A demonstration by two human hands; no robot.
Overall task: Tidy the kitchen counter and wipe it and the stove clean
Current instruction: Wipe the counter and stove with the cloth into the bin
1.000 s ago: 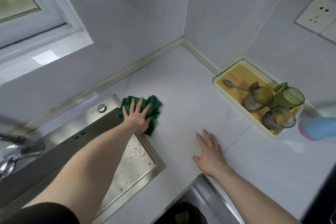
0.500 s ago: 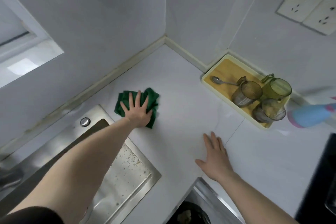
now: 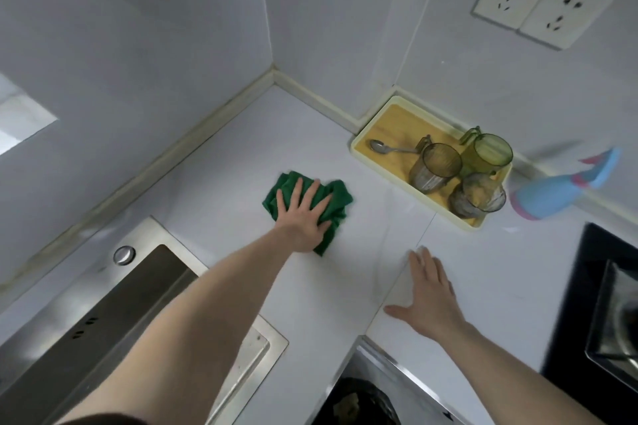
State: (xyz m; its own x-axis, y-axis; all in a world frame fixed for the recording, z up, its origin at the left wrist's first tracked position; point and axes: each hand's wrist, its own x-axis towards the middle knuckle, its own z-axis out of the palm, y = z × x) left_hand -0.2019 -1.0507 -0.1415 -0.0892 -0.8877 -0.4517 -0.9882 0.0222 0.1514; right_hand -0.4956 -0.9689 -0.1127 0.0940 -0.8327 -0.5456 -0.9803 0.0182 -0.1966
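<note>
We press one green cloth [image 3: 312, 205] flat under our open left hand [image 3: 303, 217], now farther from the sink [image 3: 145, 290]; our open right hand [image 3: 431, 300] rests on the tabletop [image 3: 214, 183]. Beyond it, one tray [image 3: 383, 121] holds three cups [image 3: 435, 166].

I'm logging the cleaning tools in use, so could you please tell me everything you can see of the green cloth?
The green cloth is a dark green, soft-looking fabric rag, crumpled into uneven folds rather than laid flat. It lies on the white counter, between the sink and the yellow tray, touching neither. The left hand presses flat on it with fingers spread, covering its middle; its edges show around the hand.
</note>
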